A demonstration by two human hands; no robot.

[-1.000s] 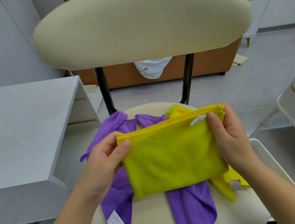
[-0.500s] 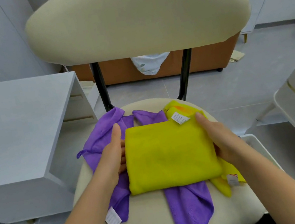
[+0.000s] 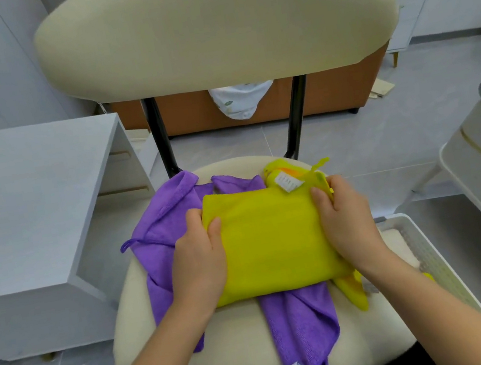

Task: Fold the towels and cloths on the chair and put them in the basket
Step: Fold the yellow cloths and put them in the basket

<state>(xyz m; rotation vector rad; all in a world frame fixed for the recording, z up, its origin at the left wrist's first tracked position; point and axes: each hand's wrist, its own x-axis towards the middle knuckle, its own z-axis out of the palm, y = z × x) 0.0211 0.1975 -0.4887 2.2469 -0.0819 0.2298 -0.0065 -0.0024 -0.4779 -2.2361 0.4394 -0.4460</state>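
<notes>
My left hand (image 3: 200, 253) and right hand (image 3: 347, 221) grip the folded yellow cloth (image 3: 275, 240) by its ends, not yet in the basket (image 3: 422, 246); the purple cloth (image 3: 299, 316) lies unfolded.

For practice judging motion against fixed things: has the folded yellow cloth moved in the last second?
Yes. The yellow cloth came down toward the chair seat; it now lies flat on the purple cloth.

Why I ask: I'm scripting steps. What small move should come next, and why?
Probably lift the yellow cloth and carry it right to the white basket: it lies folded on the chair, and the left hand and right hand grip its side edges.
</notes>
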